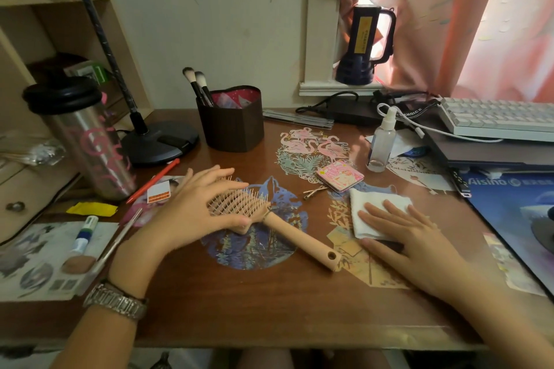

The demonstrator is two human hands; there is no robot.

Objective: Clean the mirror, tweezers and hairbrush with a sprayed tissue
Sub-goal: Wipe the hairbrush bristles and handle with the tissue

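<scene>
A wooden hairbrush (295, 237) lies bristles-up at the middle of the desk, its handle pointing towards the near right. My left hand (192, 210) grips its head, fingers over the pins and thumb at the near edge. To the right, my right hand (407, 240) lies flat, fingers spread, on a folded white tissue (368, 204). Just beyond the tissue sit a pink square compact mirror (340, 176), closed, and metal tweezers (314, 190). A clear spray bottle (380, 142) stands upright behind them.
A steel tumbler (85, 144), a lamp base (159, 141) and a brown brush holder (232, 124) stand at the back left. A keyboard (494, 118) on a dark stand and a blue mat (509, 204) fill the right. A red pen (153, 180) and glue stick (85, 232) lie left.
</scene>
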